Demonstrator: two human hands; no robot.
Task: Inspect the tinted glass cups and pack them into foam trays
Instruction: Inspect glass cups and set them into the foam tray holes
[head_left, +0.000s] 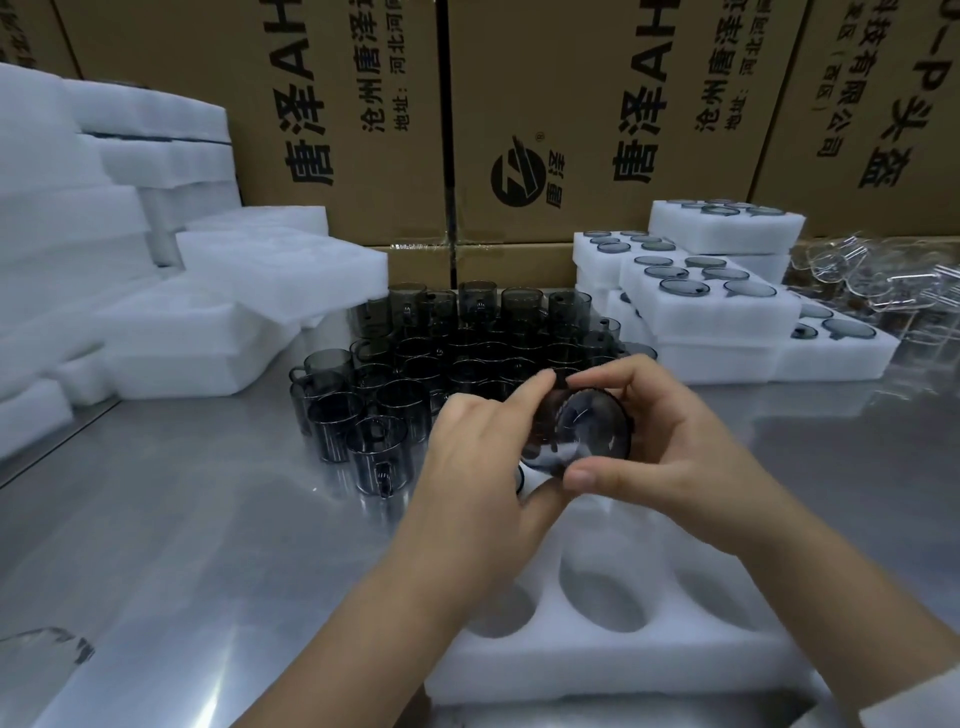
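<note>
Both hands hold one tinted glass cup (582, 431) tilted on its side above the table, its round end facing me. My left hand (483, 457) grips it from the left with fingers on its upper rim. My right hand (670, 441) wraps it from the right, thumb at its lower edge. Below the hands lies a white foam tray (613, 660) with round pockets, all visible ones without cups. Behind the hands stands a cluster of several dark tinted cups (415, 364) on the steel table.
Stacks of blank foam trays (223, 312) rise at the left. Filled foam trays (717, 296) are stacked at the right, with clear glass pieces (872, 275) beyond them. Cardboard boxes (571, 114) form a wall at the back. The steel table (182, 519) spreads to the front left.
</note>
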